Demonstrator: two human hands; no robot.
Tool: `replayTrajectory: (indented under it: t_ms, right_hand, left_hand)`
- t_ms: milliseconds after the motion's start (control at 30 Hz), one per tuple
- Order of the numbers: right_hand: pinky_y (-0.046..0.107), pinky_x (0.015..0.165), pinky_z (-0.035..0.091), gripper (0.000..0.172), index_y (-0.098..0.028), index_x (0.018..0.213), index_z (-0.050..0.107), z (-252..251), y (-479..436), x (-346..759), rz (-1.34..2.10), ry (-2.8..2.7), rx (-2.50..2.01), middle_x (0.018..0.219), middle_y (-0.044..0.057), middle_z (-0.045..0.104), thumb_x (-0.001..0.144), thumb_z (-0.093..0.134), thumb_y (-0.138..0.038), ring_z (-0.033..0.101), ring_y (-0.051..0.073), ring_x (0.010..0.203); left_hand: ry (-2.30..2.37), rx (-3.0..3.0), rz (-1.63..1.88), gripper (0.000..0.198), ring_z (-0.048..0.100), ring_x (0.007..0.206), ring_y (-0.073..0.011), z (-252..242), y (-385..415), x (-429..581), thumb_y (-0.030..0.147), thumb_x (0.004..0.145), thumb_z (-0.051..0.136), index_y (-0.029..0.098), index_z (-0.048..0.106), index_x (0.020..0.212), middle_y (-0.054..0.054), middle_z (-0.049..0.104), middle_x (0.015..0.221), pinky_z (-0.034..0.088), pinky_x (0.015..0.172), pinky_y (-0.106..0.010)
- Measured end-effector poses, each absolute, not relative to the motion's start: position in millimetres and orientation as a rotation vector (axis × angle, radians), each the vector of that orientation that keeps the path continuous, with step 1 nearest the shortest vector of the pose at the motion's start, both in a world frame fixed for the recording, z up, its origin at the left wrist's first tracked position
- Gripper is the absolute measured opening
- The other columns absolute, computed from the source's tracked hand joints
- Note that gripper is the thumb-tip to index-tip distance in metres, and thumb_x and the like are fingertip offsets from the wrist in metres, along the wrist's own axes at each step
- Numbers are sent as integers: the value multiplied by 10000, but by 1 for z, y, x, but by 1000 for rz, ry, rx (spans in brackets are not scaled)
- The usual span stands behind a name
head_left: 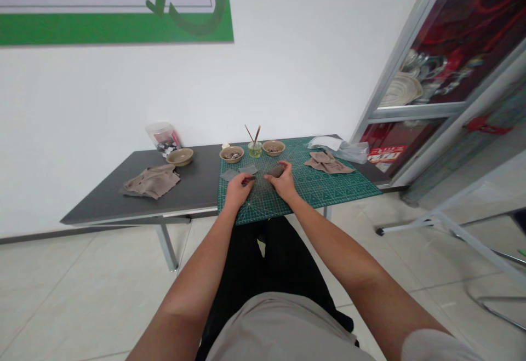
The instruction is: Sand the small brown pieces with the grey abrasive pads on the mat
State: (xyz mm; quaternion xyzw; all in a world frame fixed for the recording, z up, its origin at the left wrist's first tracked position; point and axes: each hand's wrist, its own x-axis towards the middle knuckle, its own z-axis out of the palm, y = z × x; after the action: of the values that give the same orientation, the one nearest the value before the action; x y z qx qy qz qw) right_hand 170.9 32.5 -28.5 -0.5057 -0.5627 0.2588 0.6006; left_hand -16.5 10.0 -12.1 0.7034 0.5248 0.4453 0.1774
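Both my arms reach out to a green cutting mat [329,188] on a low dark table [123,202]. My left hand [238,187] is closed in a pinch on a thin stick-like tool whose tip points right. My right hand [283,179] curls round a small dark brown oblong object [276,171] resting on the mat. Two grey square pieces [238,172] lie on the mat just behind my left hand.
Three tan bowls [179,156] stand along the table's back, with a small glass holding sticks [255,147] and a clear jar [162,137]. Brown cloths [151,181] lie left and right. A glass cabinet [444,76] and metal legs [452,229] are at the right.
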Motion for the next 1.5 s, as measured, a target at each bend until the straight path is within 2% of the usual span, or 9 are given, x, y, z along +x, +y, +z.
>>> replayTrajectory:
  t_ms: [67,267,500,700,833,1000,1167,1267,1500]
  right_hand:
    - [399,935,460,684,-220,1127,424,-25,31,167,629,-1282,-1181,1112,83,573,600,817,-410,573,229,1025]
    - [321,736,519,558,-226,1008,428,-23,29,143,984,-1060,-1073,874,1,584,641,749,-498,601,167,775]
    - [316,713,538,501,-239,887,408,-26,30,142,1181,-1031,-954,785,-39,540,636,724,-534,606,144,712]
    - [352,638,558,614,-263,891,369,-17,24,142,1395,-864,-786,811,-57,585,514,837,-392,627,163,676]
    - [333,680,552,596,-247,883,459,-14,20,143,1363,-854,-779,835,-51,617,445,864,-254,627,158,720]
    - [321,755,531,490,-221,893,572,-16,21,142,1348,-924,-759,853,-13,671,496,856,-257,635,163,795]
    - [351,776,528,403,-208,862,588,-22,26,142,1347,-952,-745,838,4,669,587,838,-365,640,165,762]
    - [362,740,535,420,-221,842,561,-22,28,143,1388,-934,-749,788,-12,648,580,836,-400,638,174,732]
    - [324,666,527,409,-229,796,539,-17,27,145,1440,-925,-726,758,-24,648,513,826,-294,627,168,685]
  left_hand:
    - [1479,2003,1283,143,646,800,-167,-13,10,-17,225,822,640,194,705,946,-34,707,872,532,801,-322]
    - [1484,1942,1291,117,617,739,-152,-9,8,-16,230,813,651,185,690,914,-16,682,793,506,732,-291]
    - [1401,1900,1256,98,614,698,-143,-6,4,-14,159,787,607,184,669,858,6,662,732,488,694,-274]
    - [1424,1930,1256,125,591,676,-137,-8,5,-16,184,778,612,183,666,891,10,650,728,462,669,-264]
    - [1420,1932,1250,117,586,668,-135,-10,7,-18,198,770,622,180,659,879,19,635,710,456,666,-256]
    - [1414,1933,1243,93,566,656,-130,-9,8,-18,211,777,631,178,654,860,21,617,694,440,647,-247]
    - [1426,1966,1257,96,527,628,-121,-8,7,-17,276,803,635,180,631,816,30,571,658,407,624,-244]
    - [1398,1961,1258,92,517,619,-115,-9,8,-17,269,795,635,181,614,812,38,560,654,399,615,-240]
    - [1331,1882,1304,86,541,643,-115,-12,12,-17,231,767,639,181,601,826,33,576,685,432,636,-235]
